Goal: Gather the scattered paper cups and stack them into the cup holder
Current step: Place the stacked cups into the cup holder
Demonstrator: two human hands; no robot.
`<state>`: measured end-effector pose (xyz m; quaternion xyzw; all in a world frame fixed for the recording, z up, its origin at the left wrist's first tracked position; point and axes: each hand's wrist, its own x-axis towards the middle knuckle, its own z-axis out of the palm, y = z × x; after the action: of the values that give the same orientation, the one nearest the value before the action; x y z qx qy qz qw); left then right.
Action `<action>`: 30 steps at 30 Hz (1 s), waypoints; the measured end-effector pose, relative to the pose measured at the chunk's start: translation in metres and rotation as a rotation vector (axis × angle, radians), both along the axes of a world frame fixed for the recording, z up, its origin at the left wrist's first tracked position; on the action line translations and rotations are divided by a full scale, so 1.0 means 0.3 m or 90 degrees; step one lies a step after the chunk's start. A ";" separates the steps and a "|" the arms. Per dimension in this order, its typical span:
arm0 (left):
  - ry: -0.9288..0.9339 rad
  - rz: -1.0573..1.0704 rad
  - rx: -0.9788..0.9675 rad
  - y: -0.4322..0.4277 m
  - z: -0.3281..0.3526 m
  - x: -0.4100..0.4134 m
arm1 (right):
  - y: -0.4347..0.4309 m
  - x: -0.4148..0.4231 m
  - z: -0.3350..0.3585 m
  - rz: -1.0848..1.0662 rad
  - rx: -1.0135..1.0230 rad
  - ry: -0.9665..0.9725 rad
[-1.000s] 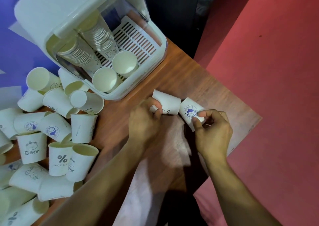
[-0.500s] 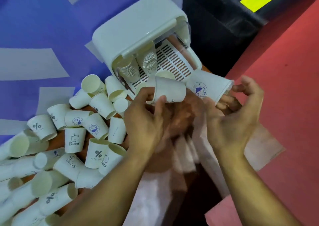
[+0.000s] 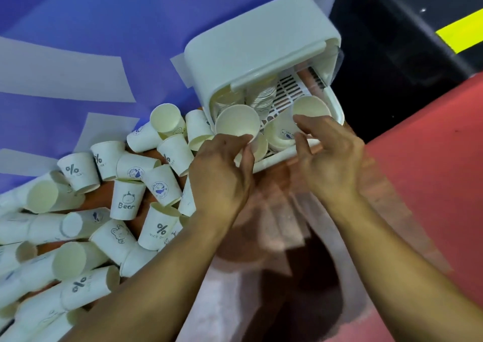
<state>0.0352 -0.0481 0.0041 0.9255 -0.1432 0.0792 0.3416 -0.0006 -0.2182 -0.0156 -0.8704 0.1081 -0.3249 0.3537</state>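
The white cup holder (image 3: 251,49) stands at the back of the wooden table, its front open, with stacked cups (image 3: 264,97) on its slotted tray. My left hand (image 3: 222,174) pinches the rim of a white paper cup (image 3: 236,122), mouth towards me, at the holder's opening. My right hand (image 3: 329,156) grips a second cup (image 3: 309,107) with a blue logo over the tray's right side. Two more cups sit in the tray below them. Several loose printed cups (image 3: 125,200) lie heaped on the table to the left.
A purple and grey wall (image 3: 78,54) runs behind the pile. A red floor (image 3: 431,145) lies right of the table edge, with a black unit bearing a yellow stripe (image 3: 460,30) at the top right. The wooden table top (image 3: 271,185) shows between my hands.
Both hands lifted their cups off the table, turned them mouth towards me and carried them up into the holder's opening. The camera view rose and shifted left.
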 end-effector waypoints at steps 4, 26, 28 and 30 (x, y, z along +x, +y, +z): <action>0.040 -0.016 0.003 0.005 -0.037 0.009 | 0.009 0.033 -0.041 0.027 -0.036 0.028; 0.159 -0.114 0.131 0.015 -0.178 0.073 | 0.031 0.110 -0.167 0.150 -0.159 0.296; 0.169 -0.112 0.154 0.010 -0.178 0.081 | 0.029 0.110 -0.173 0.150 -0.161 0.295; 0.183 -0.109 0.175 0.007 -0.180 0.090 | 0.029 0.111 -0.176 0.148 -0.167 0.300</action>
<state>0.0623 -0.0461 -0.0500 0.9496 -0.1804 -0.1033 0.2346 0.0327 -0.2096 -0.0686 -0.9667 0.0440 -0.0825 0.2383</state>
